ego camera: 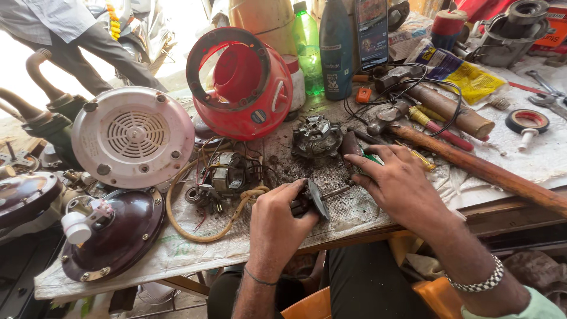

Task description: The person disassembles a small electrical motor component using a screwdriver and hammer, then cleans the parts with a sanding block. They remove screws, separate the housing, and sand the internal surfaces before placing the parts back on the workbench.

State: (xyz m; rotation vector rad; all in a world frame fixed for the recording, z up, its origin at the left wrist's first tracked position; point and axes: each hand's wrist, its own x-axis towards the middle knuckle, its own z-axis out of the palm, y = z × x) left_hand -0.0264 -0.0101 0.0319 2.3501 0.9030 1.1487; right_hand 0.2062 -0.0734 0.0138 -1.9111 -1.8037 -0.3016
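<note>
Both hands worked at the near edge of a cluttered workbench [177, 254] covered with a dirty white sheet. His left hand [282, 220] was closed around a small dark motor part [311, 201] with a grey disc at its end, gripping it just above the bench, a thin metal shaft poking out toward the right. His right hand [397, 180], a beaded bracelet on its wrist, lay palm down just beside it, fingers spread and resting on a dark flat piece [351, 145] and something green beneath the fingertips (whether it actually pinched anything could not be told). Just beyond the hands sat a greasy round metal casting [317, 136], and to its left a wound motor core [227, 172] tangled with thin wires and a loop of yellowish cord [195, 233]. Behind that stood a red plastic housing [241, 82] tipped on its side, and farther left a pale round cover with a vent grille [133, 136] leaned over a maroon dome-shaped cover [115, 236]. To the right, a long wooden handle [484, 171] lay slanted across the bench, near a roll of tape [527, 121] and a green bottle [308, 53] at the back. Another person's legs showed at top left.
</note>
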